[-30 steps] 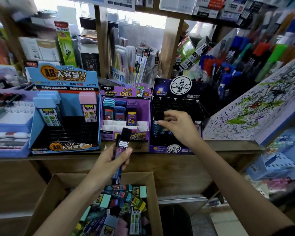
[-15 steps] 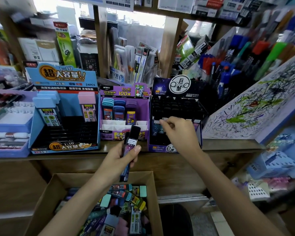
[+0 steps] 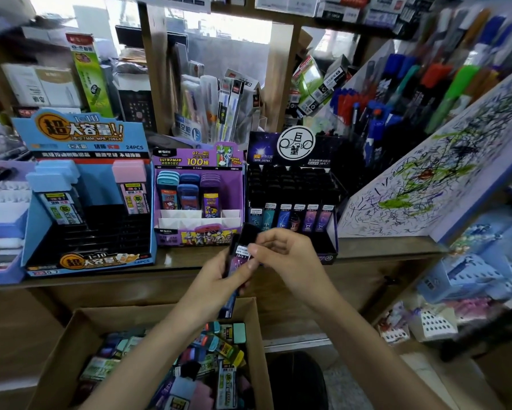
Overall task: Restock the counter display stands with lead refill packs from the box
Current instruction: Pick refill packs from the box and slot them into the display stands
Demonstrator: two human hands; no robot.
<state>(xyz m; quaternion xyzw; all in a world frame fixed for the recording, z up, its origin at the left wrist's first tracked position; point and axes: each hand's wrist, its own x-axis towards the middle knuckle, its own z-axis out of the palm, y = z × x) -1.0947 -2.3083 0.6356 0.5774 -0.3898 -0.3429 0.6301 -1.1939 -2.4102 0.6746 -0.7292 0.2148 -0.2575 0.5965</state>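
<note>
The right hand [image 3: 290,255] has left the black stand [image 3: 293,199] and returned to the lead pack [image 3: 242,257], which the left hand [image 3: 219,279] grips just before that stand, above the box [image 3: 56,350]. Right fingertips pinch its top, probably to slot it next.

The right hand [image 3: 290,255] has withdrawn from the dark display stand [image 3: 293,179] and now sits at 6 o'clock from it, over the tabletop edge. Its fingers [image 3: 263,241] pinch the upper end of the lead refill pack [image 3: 242,258], which they did not touch before. The left hand [image 3: 216,279], gripping that pack, has risen farther above the box [image 3: 56,350] toward 12 o'clock. The stand's front row [image 3: 291,217], formerly covered by the right hand, shows six packs.
</note>
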